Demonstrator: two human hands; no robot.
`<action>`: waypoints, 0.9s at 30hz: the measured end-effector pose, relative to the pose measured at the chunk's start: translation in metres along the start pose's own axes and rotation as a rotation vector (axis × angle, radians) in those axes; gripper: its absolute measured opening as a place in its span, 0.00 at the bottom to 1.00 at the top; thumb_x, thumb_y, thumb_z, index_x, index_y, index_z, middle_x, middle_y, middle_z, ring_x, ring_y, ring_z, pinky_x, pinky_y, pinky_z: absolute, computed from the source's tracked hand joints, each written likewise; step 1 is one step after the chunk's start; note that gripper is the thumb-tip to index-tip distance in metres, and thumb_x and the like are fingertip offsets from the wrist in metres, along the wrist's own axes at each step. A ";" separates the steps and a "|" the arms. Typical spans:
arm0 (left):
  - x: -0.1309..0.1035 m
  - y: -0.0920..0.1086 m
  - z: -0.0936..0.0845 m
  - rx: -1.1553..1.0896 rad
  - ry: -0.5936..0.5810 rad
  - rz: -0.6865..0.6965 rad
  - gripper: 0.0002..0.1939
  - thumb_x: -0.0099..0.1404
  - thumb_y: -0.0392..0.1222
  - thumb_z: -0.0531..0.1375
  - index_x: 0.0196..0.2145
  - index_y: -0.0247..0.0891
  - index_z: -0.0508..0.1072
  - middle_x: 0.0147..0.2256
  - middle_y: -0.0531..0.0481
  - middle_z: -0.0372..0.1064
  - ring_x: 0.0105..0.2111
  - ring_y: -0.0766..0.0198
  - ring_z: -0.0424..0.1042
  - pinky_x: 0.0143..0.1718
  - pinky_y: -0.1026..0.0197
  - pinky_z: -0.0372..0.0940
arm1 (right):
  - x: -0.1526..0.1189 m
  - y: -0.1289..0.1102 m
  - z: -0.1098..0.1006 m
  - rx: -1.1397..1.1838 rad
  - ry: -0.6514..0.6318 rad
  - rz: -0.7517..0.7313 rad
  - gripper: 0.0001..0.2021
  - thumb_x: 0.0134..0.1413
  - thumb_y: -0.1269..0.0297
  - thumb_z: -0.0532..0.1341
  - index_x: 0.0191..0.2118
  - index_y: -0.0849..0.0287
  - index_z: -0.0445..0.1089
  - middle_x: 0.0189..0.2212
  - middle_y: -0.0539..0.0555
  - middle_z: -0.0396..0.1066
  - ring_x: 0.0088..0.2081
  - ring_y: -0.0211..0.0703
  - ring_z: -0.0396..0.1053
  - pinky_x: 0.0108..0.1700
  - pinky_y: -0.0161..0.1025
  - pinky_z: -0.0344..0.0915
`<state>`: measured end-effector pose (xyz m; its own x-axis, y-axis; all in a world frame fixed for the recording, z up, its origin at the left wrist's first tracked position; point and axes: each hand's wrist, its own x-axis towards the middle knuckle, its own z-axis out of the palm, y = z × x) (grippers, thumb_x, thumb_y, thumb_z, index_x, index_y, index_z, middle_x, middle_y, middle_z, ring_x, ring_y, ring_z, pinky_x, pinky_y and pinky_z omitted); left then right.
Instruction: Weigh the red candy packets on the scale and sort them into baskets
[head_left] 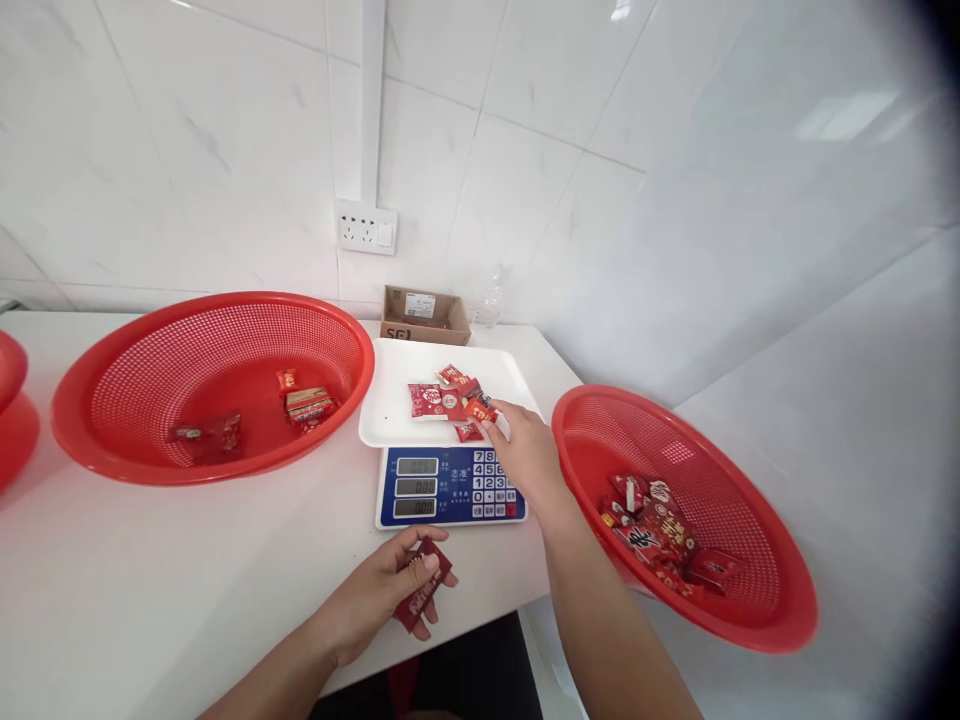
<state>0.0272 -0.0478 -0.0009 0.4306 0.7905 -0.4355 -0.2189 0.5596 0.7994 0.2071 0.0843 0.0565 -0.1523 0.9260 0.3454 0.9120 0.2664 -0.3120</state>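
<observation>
My left hand [382, 590] is closed on a dark red snack packet [421, 588], thumb on top, just in front of the scale near the table's front edge. My right hand [525, 445] reaches over the white weighing tray [390, 365], its thumb and fingers pinching an orange-red snack packet [478, 409]. Beside that packet lie a pink-red packet [427, 400] and several small red ones, partly overlapping. A small red packet [469, 432] lies just below the right fingertips. The scale's blue panel [457, 490] faces me, with number keys and three displays.
On the left, a red mesh basket [97, 400] holds several snack packets. Another red basket [690, 450], tilted at the right, contains more red packets. A cardboard box [424, 315] and clear plastic [491, 300] stand behind the scale. A socket [367, 228] is on the tiled wall.
</observation>
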 end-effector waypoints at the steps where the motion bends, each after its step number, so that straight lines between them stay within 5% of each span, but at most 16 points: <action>1: 0.000 0.000 0.000 0.001 0.004 0.001 0.28 0.55 0.56 0.60 0.49 0.39 0.61 0.37 0.45 0.70 0.25 0.68 0.68 0.24 0.62 0.64 | 0.003 0.001 0.000 -0.025 -0.032 0.014 0.17 0.56 0.62 0.55 0.51 0.58 0.67 0.46 0.57 0.72 0.47 0.51 0.67 0.47 0.46 0.61; 7: 0.000 0.001 0.000 0.002 0.023 0.010 0.28 0.55 0.56 0.60 0.48 0.39 0.61 0.37 0.46 0.70 0.25 0.68 0.68 0.24 0.63 0.65 | 0.009 0.001 0.006 -0.028 -0.113 0.029 0.16 0.54 0.70 0.56 0.49 0.56 0.68 0.37 0.53 0.74 0.43 0.46 0.67 0.45 0.41 0.60; 14: 0.001 0.000 -0.001 0.024 0.009 0.011 0.27 0.56 0.56 0.60 0.48 0.39 0.62 0.37 0.46 0.70 0.25 0.68 0.68 0.24 0.63 0.65 | 0.008 0.000 0.008 -0.007 -0.056 0.016 0.13 0.54 0.61 0.57 0.45 0.56 0.69 0.41 0.57 0.72 0.44 0.50 0.67 0.43 0.44 0.60; 19: 0.003 -0.001 -0.002 0.055 -0.001 0.023 0.27 0.57 0.56 0.59 0.49 0.39 0.61 0.38 0.46 0.69 0.26 0.68 0.68 0.25 0.63 0.66 | 0.010 -0.003 0.008 0.045 -0.070 0.041 0.08 0.52 0.65 0.58 0.40 0.54 0.67 0.35 0.53 0.73 0.40 0.48 0.69 0.41 0.44 0.60; 27: 0.004 -0.002 -0.004 0.094 -0.037 0.014 0.26 0.57 0.54 0.59 0.50 0.40 0.60 0.40 0.45 0.69 0.27 0.68 0.67 0.27 0.62 0.66 | -0.006 0.005 0.004 0.516 0.191 0.188 0.22 0.49 0.63 0.59 0.52 0.56 0.61 0.36 0.53 0.72 0.41 0.46 0.69 0.44 0.45 0.63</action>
<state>0.0252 -0.0449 -0.0057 0.4604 0.7874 -0.4099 -0.1428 0.5214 0.8413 0.2111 0.0811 0.0498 0.1094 0.9183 0.3806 0.6054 0.2421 -0.7582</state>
